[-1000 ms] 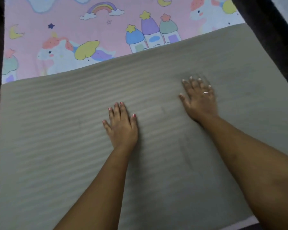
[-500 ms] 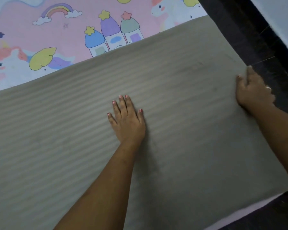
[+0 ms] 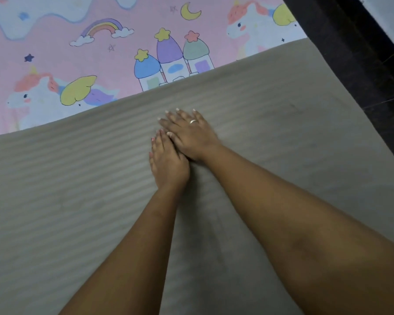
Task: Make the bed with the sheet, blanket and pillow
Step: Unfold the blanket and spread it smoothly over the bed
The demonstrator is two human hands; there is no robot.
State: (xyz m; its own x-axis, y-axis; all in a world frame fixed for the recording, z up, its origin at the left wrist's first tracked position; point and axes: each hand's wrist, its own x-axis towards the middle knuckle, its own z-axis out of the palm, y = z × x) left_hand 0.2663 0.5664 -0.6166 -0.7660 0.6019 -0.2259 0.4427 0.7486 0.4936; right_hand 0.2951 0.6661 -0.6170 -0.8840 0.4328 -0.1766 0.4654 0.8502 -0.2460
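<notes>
While left hand [image 3: 168, 165] presses blanket [image 3: 77, 192], right hand [image 3: 192, 136] lies flat, touching.

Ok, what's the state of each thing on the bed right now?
sheet: flat, far part uncovered.
blanket: spread flat over the near part of the sheet.
left hand: fingers straight, resting on the blanket.
right hand: fingers straight, resting on the blanket, touching the left hand.

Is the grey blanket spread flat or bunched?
Spread flat: grey blanket lies smooth over the unicorn sheet, left hand and right hand flat on it.
</notes>
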